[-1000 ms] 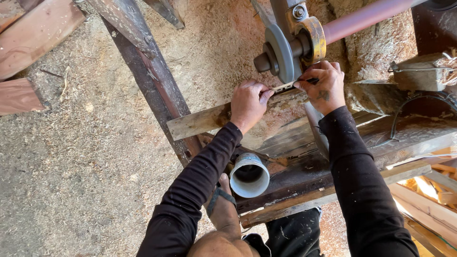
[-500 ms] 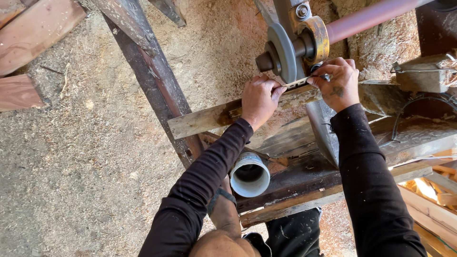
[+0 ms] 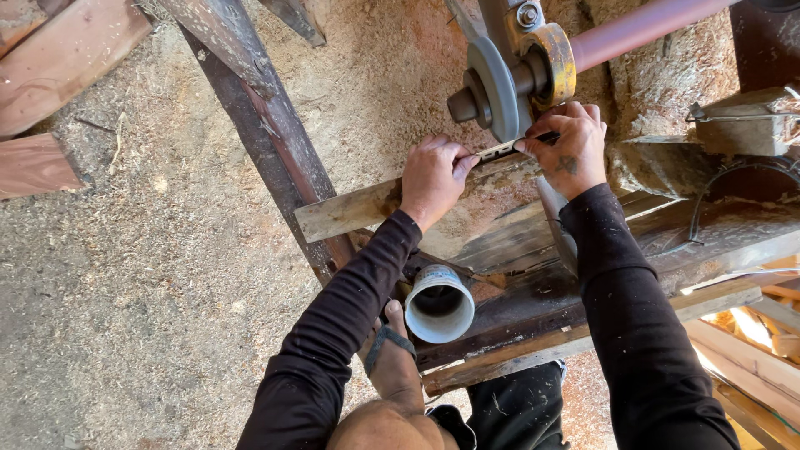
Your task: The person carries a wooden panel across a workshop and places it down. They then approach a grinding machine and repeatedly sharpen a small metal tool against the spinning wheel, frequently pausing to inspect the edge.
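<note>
Both the left hand [image 3: 433, 179] and right hand [image 3: 571, 146] pinch a thin flat metal strip [image 3: 500, 150] just below the grey steel wheel [image 3: 498, 79]. Risk: fingers could slip against the wheel.

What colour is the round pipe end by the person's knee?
White pipe end, dark inside; seen best in the head view.

White pipe end [image 3: 439, 303] below a weathered plank [image 3: 350, 210], dark steel beam [image 3: 275, 150], red-brown boards [image 3: 50, 67] on sawdust-covered ground [image 3: 150, 292].
</note>
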Available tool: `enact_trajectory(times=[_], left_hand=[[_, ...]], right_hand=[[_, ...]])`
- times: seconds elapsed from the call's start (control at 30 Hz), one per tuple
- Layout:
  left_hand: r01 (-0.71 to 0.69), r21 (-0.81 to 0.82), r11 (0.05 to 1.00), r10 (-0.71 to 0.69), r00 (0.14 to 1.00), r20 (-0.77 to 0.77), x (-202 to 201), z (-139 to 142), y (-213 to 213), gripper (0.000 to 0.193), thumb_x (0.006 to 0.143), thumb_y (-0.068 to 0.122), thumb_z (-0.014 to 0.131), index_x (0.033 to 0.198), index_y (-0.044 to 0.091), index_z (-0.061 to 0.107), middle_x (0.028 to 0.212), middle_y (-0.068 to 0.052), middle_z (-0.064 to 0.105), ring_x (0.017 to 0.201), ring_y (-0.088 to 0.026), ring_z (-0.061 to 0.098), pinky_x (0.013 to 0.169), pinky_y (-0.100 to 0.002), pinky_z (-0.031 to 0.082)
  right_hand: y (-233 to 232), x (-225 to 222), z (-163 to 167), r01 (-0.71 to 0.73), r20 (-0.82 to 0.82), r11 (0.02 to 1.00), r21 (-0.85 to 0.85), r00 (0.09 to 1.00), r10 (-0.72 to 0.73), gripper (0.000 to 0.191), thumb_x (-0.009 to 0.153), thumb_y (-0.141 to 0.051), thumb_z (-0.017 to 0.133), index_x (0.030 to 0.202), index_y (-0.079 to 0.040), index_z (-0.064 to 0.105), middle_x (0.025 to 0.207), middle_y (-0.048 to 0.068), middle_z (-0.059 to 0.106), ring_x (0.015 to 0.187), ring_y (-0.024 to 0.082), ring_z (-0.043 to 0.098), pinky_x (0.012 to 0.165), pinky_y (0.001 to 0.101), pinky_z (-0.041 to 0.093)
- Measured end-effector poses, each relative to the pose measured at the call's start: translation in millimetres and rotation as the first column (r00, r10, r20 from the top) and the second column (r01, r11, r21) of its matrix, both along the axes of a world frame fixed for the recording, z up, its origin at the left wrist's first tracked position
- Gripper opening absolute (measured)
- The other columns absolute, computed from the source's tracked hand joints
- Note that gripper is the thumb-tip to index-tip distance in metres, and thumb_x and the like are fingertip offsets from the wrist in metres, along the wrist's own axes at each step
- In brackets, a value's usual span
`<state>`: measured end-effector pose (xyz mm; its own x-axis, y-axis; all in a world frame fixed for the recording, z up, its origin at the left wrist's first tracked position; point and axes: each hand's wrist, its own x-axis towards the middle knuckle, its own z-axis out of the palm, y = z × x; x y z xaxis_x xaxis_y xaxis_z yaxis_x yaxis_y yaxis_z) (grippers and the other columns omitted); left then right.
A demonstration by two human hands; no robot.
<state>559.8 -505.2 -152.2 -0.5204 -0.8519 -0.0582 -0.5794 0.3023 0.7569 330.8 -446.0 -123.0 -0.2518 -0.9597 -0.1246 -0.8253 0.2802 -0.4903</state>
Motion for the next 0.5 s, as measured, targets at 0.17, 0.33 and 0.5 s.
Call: enact_trajectory(times=[0.17,0.33,0.5], left_hand=[[-0.022,0.048,0.999,0.023,1.0,-0.002,-13.1,-1.6,-0.1,0.022,0.088,0.03,0.079,0.079,0.01,0.076,0.079,-0.005,0.071,0.079,-0.021,0.063,0.082,-0.04,0.049],[-0.046,-0.017,0.999,0.045,0.997,-0.069,-28.2,1.5,2.9,0.021,0.086,0.03,0.08,0.079,0.01,0.077,0.082,-0.004,0.072,0.083,-0.023,0.063,0.079,-0.041,0.047],[-0.093,-0.069,0.993,0.089,0.994,-0.06,-34.7,8.8,5.7,0.024,0.084,0.032,0.082,0.076,0.01,0.076,0.082,-0.005,0.071,0.085,-0.023,0.062,0.079,-0.042,0.045]], right_hand=[[1.5,-12.1,-5.6,0.003,0.01,1.0,-0.004,1.0,-0.003,0.027,0.08,-0.029,0.093,0.101,-0.015,0.083,0.111,0.005,0.07,0.117,0.032,0.05,0.103,0.0469,0.038],[3.8,-30.7,-11.6,0.0,-0.006,1.0,-0.018,1.0,0.0,0.024,0.081,-0.028,0.092,0.101,-0.017,0.084,0.116,0.004,0.071,0.121,0.031,0.051,0.104,0.0473,0.038],[5.2,-40.4,-13.6,0.014,0.005,0.999,-0.029,1.0,-0.014,0.024,0.081,-0.026,0.093,0.1,-0.015,0.083,0.117,0.004,0.071,0.122,0.031,0.051,0.105,0.0475,0.038]])
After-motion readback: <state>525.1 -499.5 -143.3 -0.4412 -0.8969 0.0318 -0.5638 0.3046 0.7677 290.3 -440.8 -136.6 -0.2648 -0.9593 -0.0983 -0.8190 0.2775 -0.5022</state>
